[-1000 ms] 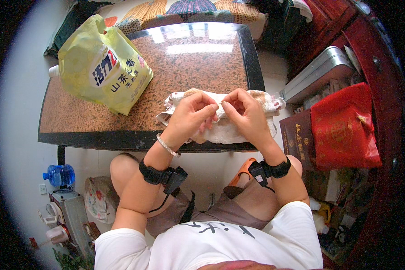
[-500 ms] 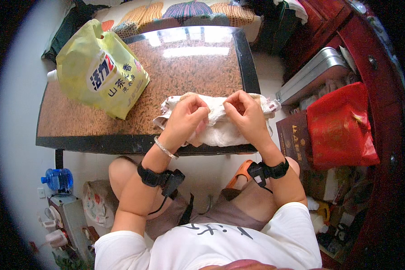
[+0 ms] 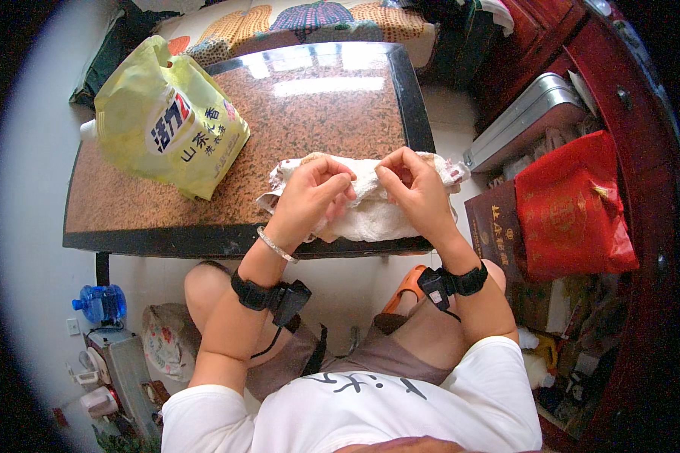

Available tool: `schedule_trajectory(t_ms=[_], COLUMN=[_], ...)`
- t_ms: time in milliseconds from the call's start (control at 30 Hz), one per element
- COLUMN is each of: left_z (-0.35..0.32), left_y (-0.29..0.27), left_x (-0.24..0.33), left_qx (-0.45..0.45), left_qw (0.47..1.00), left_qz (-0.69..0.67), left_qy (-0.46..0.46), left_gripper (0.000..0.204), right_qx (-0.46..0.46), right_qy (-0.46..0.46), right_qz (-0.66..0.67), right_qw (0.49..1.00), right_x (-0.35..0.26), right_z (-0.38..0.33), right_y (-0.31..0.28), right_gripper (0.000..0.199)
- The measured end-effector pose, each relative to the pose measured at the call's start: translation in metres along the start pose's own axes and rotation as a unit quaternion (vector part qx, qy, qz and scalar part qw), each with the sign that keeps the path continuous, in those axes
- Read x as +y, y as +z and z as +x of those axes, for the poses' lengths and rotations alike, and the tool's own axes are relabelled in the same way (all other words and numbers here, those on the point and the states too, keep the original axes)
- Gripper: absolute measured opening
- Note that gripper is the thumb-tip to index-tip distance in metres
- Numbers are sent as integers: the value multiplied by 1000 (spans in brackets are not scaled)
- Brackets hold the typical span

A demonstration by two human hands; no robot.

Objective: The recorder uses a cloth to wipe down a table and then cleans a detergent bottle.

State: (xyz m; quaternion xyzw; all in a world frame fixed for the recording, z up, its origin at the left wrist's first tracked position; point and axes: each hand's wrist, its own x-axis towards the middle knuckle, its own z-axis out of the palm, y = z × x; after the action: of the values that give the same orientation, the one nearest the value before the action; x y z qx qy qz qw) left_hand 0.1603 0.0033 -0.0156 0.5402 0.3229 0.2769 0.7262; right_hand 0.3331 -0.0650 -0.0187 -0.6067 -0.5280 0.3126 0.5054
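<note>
A white, towel-like cloth with dark-patterned ends lies bunched at the near right edge of the table. My left hand is closed over its left part, thumb and forefinger pinched together at a raised fold. Facing it, my right hand pinches the same fold from the other side. A small gap separates the two sets of fingertips, with cloth showing between them. Whether anything small is also in the fingers is too fine to make out.
A yellow-green detergent pouch with a white cap stands on the left of the brown, black-edged table. At right are a red bag, a dark box and a silver case. A blue water jug is at lower left.
The hands keep their pinch at almost the same spot on the cloth, with only slight finger movement. The whole view has shifted a little.
</note>
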Motion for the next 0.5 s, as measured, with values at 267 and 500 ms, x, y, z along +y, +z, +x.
schedule_trajectory(t_ms=[267, 500], left_z=[-5, -4], left_y=[3, 3], left_x=[4, 1], left_qx=[-22, -41], left_qw=[1000, 994], left_qz=[16, 95], left_qy=[8, 31], left_gripper=[16, 15], right_qx=[-18, -39], right_qy=[-5, -8], right_qz=[21, 37], right_qw=[1000, 999], right_x=[-2, -4], right_z=[-4, -4], right_y=[3, 9], right_gripper=[16, 16])
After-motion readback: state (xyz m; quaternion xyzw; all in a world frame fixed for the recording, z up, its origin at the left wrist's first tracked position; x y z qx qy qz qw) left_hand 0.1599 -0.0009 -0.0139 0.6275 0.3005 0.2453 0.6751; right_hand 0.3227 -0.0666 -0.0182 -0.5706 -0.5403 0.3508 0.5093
